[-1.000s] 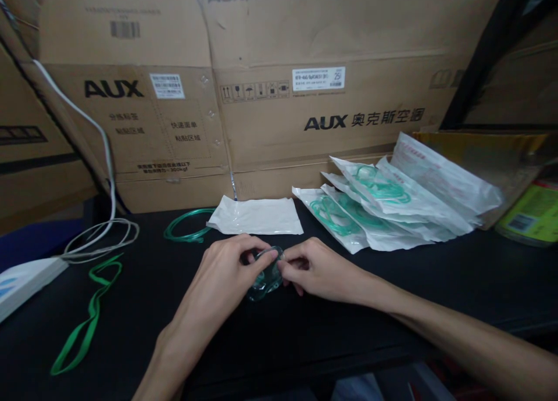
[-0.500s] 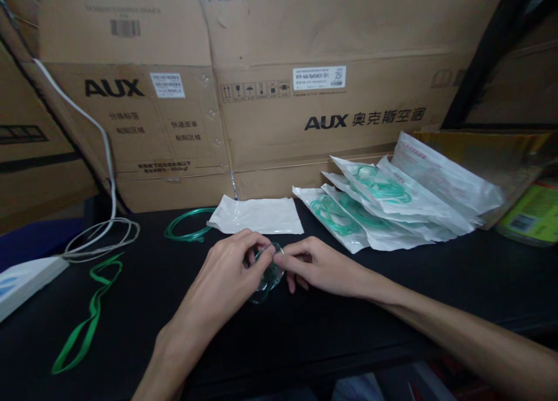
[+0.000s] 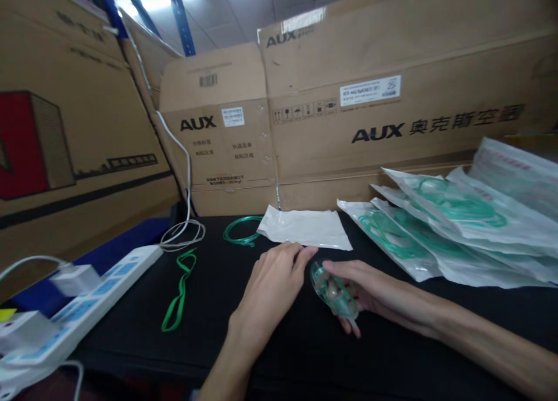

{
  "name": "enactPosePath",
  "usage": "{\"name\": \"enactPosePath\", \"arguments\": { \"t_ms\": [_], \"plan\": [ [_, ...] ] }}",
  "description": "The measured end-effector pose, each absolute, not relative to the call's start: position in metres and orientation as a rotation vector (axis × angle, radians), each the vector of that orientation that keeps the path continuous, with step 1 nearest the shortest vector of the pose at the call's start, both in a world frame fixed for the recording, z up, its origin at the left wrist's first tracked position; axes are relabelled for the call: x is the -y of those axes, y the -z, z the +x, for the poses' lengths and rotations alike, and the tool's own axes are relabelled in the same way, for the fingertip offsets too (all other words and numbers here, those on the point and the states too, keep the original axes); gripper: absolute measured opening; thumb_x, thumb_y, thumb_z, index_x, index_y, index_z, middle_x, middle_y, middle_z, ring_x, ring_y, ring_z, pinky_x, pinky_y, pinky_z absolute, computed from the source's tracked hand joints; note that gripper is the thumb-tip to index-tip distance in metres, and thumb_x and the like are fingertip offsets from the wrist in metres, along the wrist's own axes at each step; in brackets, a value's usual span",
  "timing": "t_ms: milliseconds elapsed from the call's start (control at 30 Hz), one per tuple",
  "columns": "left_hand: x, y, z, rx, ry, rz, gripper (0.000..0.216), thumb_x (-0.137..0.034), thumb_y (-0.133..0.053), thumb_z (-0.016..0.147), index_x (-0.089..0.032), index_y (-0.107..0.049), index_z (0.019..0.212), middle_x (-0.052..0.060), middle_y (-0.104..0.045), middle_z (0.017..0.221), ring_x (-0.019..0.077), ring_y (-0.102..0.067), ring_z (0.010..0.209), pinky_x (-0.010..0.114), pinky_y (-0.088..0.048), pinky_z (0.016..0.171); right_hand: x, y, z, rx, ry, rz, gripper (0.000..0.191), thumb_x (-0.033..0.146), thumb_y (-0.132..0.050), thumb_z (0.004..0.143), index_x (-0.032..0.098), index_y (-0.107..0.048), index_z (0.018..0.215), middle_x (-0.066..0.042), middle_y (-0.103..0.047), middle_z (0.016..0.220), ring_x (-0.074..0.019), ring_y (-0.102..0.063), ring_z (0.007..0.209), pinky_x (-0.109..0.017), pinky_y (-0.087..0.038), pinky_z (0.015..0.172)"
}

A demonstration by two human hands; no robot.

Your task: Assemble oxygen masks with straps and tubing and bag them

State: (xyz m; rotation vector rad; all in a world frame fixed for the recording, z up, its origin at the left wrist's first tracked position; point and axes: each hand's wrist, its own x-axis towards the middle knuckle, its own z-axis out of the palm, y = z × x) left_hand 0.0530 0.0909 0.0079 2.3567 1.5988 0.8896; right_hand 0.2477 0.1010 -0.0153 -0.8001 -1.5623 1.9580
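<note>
A clear, green-tinted oxygen mask [image 3: 333,290] is gripped in my right hand [image 3: 377,285], thumb on its upper rim and fingers behind and under it, above the black table. Just left of the mask is my left hand [image 3: 276,282], back upward, thumb stretched forward and holding nothing visible; its other fingertips are partly hidden. A small gap separates it from the mask. Beyond it lies a flat white pouch [image 3: 307,226]. Coiled green tubing [image 3: 238,241] rests beside the pouch's left end. Further left is a green elastic strap [image 3: 179,296], loosely looped.
Several white-and-clear packets [image 3: 440,226] with green tubing inside are piled at right. A power strip [image 3: 102,287] with plugs and a white cable [image 3: 187,174] lies along the left. Large cardboard boxes [image 3: 318,151] stand behind the black table [image 3: 143,354].
The view has swung left and up. My left hand has come off the mask, which both hands held before. My right hand now holds it alone, tilted and more fully visible.
</note>
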Motion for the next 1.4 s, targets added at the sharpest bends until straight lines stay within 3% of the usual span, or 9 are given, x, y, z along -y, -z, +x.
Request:
{"name": "enactPosePath", "arguments": {
  "t_ms": [233,333,500,667,867,1033,1167,1300,1400],
  "plan": [
    [-0.094,-0.014,-0.041,-2.413,-0.493,2.165,0.039,-0.042,-0.044,0.101,-0.015,-0.066,0.117,0.018,-0.066,0.118,0.0344,-0.062,0.114,0.043,-0.046,0.093,-0.106,0.019,0.242,1.539,-1.960,-0.932,0.054,0.067,-0.057,0.088,0.012,-0.062,0.090,-0.006,-0.064,0.066,-0.0161,-0.065,0.053,-0.025,-0.055,0.049],
    [-0.083,-0.006,-0.085,-2.641,-0.277,1.941,0.041,-0.039,-0.042,0.101,-0.008,-0.065,0.115,0.024,-0.068,0.111,0.0374,-0.066,0.106,0.046,-0.050,0.086,-0.109,0.020,0.241,1.559,-1.982,-0.946,0.057,0.070,-0.059,0.085,0.013,-0.062,0.090,-0.007,-0.065,0.069,-0.0165,-0.065,0.054,-0.026,-0.056,0.049],
    [-0.065,0.029,-0.082,-2.249,-0.427,2.326,0.035,-0.022,-0.041,0.098,-0.016,-0.063,0.125,0.017,-0.065,0.128,0.0314,-0.060,0.122,0.045,-0.045,0.102,-0.108,0.017,0.243,1.604,-1.965,-0.894,0.055,0.067,-0.056,0.089,0.012,-0.063,0.090,-0.006,-0.063,0.070,-0.0151,-0.065,0.057,-0.024,-0.055,0.052],
    [-0.055,0.034,-0.031,-1.614,-0.565,2.422,0.064,0.000,-0.037,0.085,-0.031,-0.059,0.136,0.003,-0.060,0.139,0.0204,-0.056,0.128,0.038,-0.042,0.112,-0.109,0.011,0.252,1.592,-1.907,-0.831,0.053,0.063,-0.055,0.092,0.011,-0.065,0.093,-0.007,-0.065,0.075,-0.0156,-0.065,0.060,-0.026,-0.056,0.054],
    [-0.073,0.021,-0.007,-1.219,-0.617,2.454,0.041,-0.015,-0.046,0.096,-0.031,-0.067,0.127,0.004,-0.068,0.125,0.0219,-0.061,0.118,0.038,-0.048,0.104,-0.114,-0.002,0.269,1.531,-1.876,-0.841,0.051,0.059,-0.054,0.094,0.010,-0.065,0.091,-0.007,-0.066,0.074,-0.0160,-0.066,0.060,-0.031,-0.058,0.063],
    [-0.085,0.000,0.019,-1.135,-0.584,2.529,0.035,-0.014,-0.059,0.090,-0.031,-0.070,0.118,0.003,-0.064,0.126,0.0198,-0.059,0.119,0.034,-0.044,0.107,-0.118,0.002,0.283,1.446,-1.832,-0.885,0.051,0.060,-0.053,0.094,0.011,-0.063,0.083,-0.007,-0.065,0.074,-0.0156,-0.064,0.059,-0.030,-0.058,0.061],
    [-0.092,-0.007,0.043,-1.230,-0.430,2.568,0.025,-0.032,-0.078,0.080,-0.028,-0.073,0.104,0.003,-0.067,0.109,0.0234,-0.062,0.108,0.034,-0.047,0.097,-0.120,0.010,0.283,1.390,-1.784,-0.901,0.051,0.060,-0.052,0.095,0.011,-0.063,0.083,-0.006,-0.063,0.071,-0.0154,-0.064,0.058,-0.030,-0.058,0.060],
    [-0.118,0.001,0.059,-1.214,-0.327,2.577,0.004,-0.026,-0.070,0.083,-0.024,-0.070,0.086,0.001,-0.068,0.090,0.0208,-0.063,0.087,0.028,-0.045,0.076,-0.119,0.012,0.279,1.345,-1.712,-0.847,0.040,0.053,-0.062,0.092,0.013,-0.057,0.091,-0.006,-0.066,0.077,-0.0187,-0.069,0.068,-0.033,-0.061,0.062],
    [-0.143,-0.001,0.066,-1.139,-0.177,2.524,0.009,-0.024,-0.063,0.084,-0.024,-0.071,0.081,0.000,-0.068,0.078,0.0184,-0.062,0.075,0.025,-0.043,0.067,-0.123,0.014,0.281,1.278,-1.725,-0.841,0.040,0.052,-0.067,0.089,0.016,-0.050,0.091,-0.006,-0.068,0.081,-0.0190,-0.069,0.066,-0.034,-0.061,0.059]
  ]
}}
